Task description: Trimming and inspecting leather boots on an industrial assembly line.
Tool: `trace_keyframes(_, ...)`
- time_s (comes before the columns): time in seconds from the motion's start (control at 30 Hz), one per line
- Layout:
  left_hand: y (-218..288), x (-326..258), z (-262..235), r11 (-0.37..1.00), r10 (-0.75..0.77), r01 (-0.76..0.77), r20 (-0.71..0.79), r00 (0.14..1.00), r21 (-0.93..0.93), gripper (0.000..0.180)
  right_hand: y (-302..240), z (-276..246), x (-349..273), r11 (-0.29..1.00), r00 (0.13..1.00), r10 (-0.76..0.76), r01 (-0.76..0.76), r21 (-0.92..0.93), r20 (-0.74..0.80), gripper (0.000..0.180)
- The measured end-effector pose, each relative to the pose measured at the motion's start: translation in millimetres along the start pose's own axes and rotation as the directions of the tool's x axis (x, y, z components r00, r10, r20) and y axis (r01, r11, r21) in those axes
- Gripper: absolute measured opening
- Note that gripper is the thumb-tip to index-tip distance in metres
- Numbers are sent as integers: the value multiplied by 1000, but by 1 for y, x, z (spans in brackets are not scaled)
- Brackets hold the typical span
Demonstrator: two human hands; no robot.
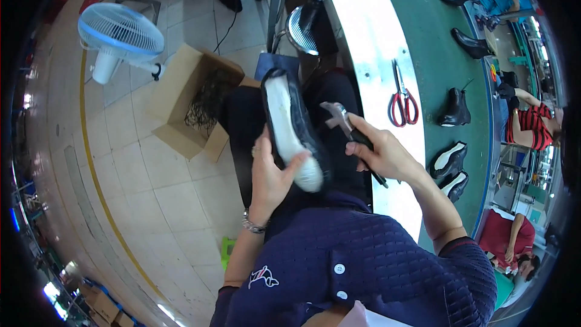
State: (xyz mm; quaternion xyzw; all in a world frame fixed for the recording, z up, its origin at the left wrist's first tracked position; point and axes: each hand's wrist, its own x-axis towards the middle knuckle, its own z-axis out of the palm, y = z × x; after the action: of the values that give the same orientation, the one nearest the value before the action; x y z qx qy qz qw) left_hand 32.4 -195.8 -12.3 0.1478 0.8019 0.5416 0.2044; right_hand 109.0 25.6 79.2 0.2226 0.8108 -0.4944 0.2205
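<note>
My left hand [270, 172] grips a black shoe [292, 124] turned sole up, its white insole board facing me, resting over my lap. My thumb lies across the heel end of the white sole. My right hand [382, 152] holds metal lasting pliers [345, 122] by their dark handles, the jaws close to the shoe's right edge. A bracelet sits on my left wrist and a ring on one finger.
Red-handled scissors [403, 98] lie on the metal bench edge [369, 36]. Several black shoes [455, 109] ride on the green conveyor [433, 42]. Other workers sit beyond it at the right. A cardboard box [192, 104] and a blue-white fan [120, 35] stand on the tiled floor at the left.
</note>
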Motion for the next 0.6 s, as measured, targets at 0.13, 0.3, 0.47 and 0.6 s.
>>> trace_keyframes(0.13,-15,-3,-24,998,4,10,-233,973,58,35,-26,15,2,945,973,-175,209,-253,151,55)
trace_keyframes(0.3,-13,-7,-34,987,-80,92,-94,992,133,28,-61,22,24,782,896,-194,387,-489,399,55)
trace_keyframes(0.47,-17,-15,-20,855,318,-252,-73,945,453,26,-74,37,28,494,882,-178,463,-735,436,60)
trace_keyframes(0.6,-24,-7,-35,993,-85,97,155,984,-69,44,-49,35,30,667,909,-175,393,-634,379,61)
